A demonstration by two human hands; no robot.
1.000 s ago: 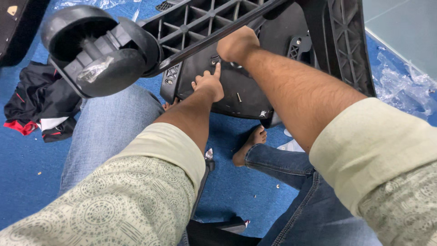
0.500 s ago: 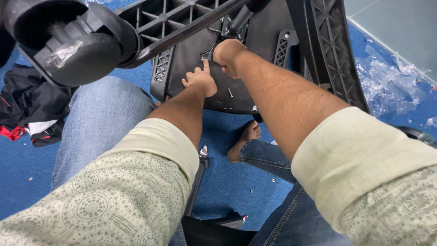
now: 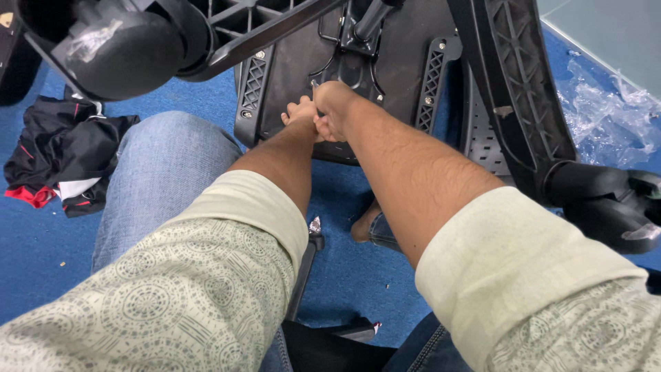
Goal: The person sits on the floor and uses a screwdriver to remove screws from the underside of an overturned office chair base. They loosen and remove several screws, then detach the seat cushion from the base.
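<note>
The chair seat underside (image 3: 385,76) lies tilted on the blue floor, ahead of the knees. Left hand (image 3: 301,114) rests curled against it, its grip unclear; right hand (image 3: 334,107) pinches something small at the metal mechanism plate (image 3: 354,52). Best keep the seat braced and fingers square.

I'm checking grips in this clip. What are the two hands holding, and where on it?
It cannot be told. The left hand and right hand are pressed together against the black chair seat underside, near its metal mechanism plate; anything pinched between the fingers is hidden.
</note>
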